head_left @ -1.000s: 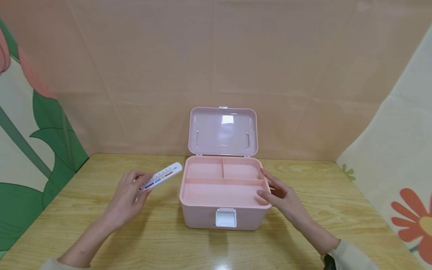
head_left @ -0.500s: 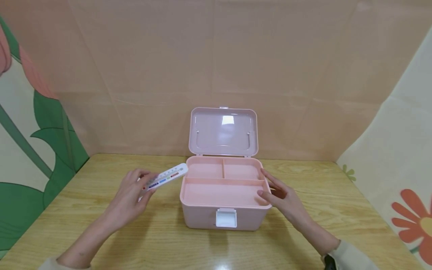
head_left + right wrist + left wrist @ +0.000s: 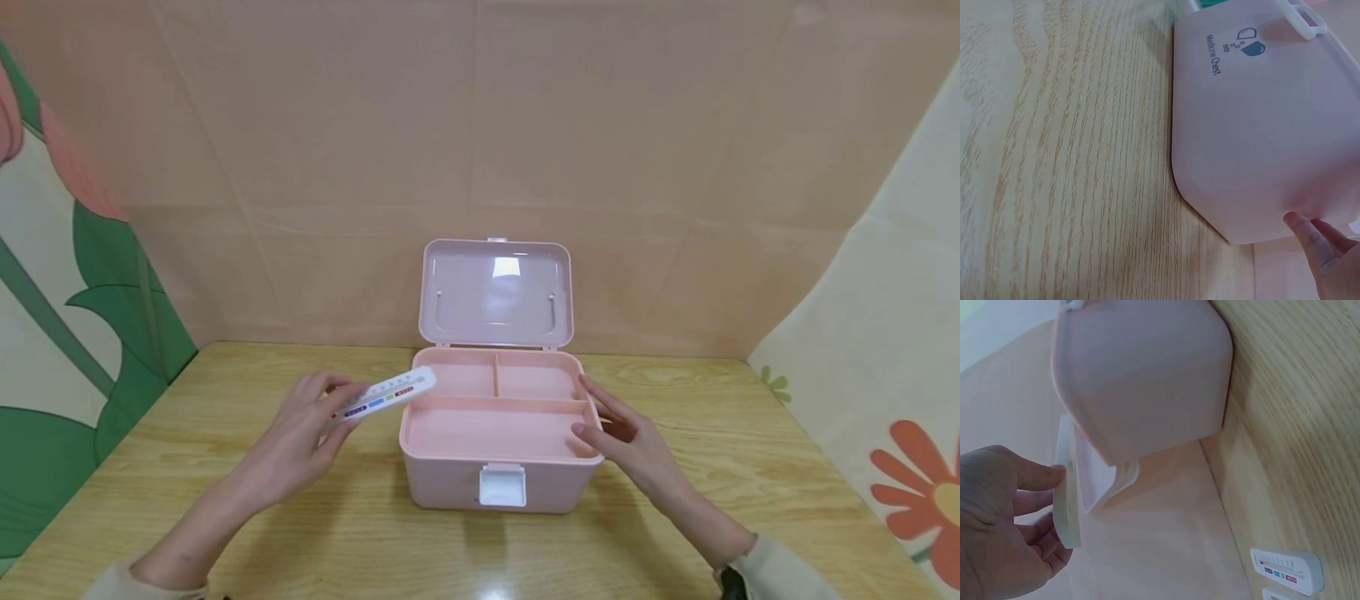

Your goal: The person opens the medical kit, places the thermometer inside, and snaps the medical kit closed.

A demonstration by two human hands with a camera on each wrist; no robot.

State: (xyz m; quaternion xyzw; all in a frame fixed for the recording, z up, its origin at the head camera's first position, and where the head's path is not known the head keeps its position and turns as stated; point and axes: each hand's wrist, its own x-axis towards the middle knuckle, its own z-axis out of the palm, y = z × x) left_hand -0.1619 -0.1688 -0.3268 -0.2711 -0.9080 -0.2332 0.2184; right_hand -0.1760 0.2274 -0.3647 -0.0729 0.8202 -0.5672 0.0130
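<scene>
A leafy mural (image 3: 123, 333) flanks the left edge of the wooden desk (image 3: 720, 433); the left hand (image 3: 300, 442) pinches a thermometer (image 3: 390, 393) by the pink box (image 3: 442, 483); a tan backdrop (image 3: 480, 125) rises behind; the right hand (image 3: 645, 458) grips the box's right rim.

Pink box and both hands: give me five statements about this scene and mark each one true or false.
1. The left hand holds a white thermometer. True.
2. The right hand touches the pink box. True.
3. The box's lid is shut. False: the lid stands open.
4. The box has five compartments. False: only three show.
5. The left wrist view shows just one thermometer. False: another thermometer lies on the table.
</scene>
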